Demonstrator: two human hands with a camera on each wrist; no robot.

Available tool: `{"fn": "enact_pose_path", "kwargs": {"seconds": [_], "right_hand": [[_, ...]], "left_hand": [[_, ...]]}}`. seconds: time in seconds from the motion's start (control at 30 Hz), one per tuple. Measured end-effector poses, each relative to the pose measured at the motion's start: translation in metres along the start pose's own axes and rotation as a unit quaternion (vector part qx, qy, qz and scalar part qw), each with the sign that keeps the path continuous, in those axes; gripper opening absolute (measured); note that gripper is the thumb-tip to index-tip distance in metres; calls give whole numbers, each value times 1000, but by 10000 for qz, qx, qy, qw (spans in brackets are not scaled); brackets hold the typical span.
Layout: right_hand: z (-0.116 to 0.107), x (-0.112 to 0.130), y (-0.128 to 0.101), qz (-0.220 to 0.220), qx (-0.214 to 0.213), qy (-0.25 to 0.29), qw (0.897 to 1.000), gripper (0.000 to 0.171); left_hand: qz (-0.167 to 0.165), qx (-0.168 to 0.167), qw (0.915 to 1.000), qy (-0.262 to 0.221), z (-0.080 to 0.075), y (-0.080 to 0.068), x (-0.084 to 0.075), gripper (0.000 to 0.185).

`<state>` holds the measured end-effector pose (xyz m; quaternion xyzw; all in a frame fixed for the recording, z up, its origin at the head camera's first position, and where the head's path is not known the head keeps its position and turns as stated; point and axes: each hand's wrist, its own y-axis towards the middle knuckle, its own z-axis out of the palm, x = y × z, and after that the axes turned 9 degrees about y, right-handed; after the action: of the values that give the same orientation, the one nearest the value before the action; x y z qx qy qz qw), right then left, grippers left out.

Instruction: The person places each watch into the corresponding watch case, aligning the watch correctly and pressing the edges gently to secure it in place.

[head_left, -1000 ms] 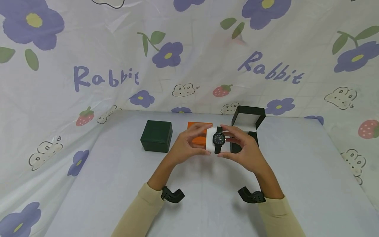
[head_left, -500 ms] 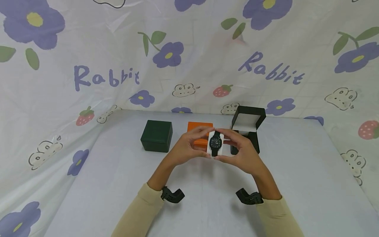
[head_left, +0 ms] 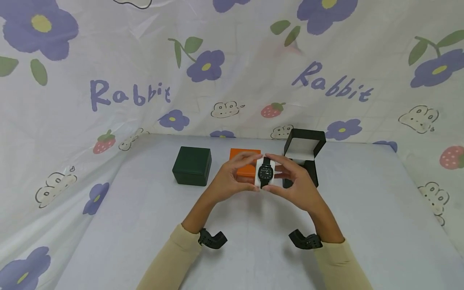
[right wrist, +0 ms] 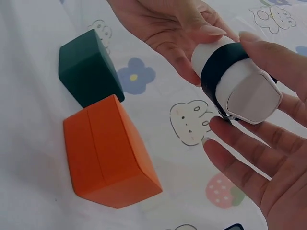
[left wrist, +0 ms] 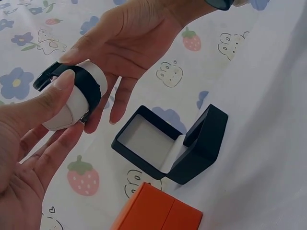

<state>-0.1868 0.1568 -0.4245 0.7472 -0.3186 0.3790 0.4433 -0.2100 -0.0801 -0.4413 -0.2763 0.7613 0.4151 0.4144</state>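
A wristwatch (head_left: 266, 173) with a black strap and black square-round dial is wrapped round a white watch cushion (right wrist: 255, 98). My left hand (head_left: 232, 180) holds one end of the cushion between thumb and fingers. At the other end my right hand (head_left: 297, 182) grips it, its thumb at the lower edge of the strap. The right wrist view shows the strap circling the cushion, with the clasp underneath. Both hands hold this bundle above the table, in front of an orange box (head_left: 245, 154) and an open black watch box (head_left: 307, 134). The dial faces the head camera.
A closed dark green box (head_left: 192, 166) stands left of the orange box, which is also closed. The black box has its lid raised and a pale lining. A white cloth (head_left: 250, 249) covers the table, and a flower-printed sheet (head_left: 239, 76) hangs behind.
The watch on its cushion has shifted slightly left, dipping and then rising a little. My right hand has moved left with it, closer to my left hand. The boxes have stayed put.
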Motion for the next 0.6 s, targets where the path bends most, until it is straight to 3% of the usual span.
{"fn": "enact_pose_path", "kwargs": {"seconds": [0.33,0.6], "right_hand": [[5,2,0,221,-295,409,9985,74],[5,3,0,147,-282,744,9967,69]], "left_hand": [[106,-120,9996,-215,3,0,1,82],[159,-134,9995,-231,3,1,0,81]]}}
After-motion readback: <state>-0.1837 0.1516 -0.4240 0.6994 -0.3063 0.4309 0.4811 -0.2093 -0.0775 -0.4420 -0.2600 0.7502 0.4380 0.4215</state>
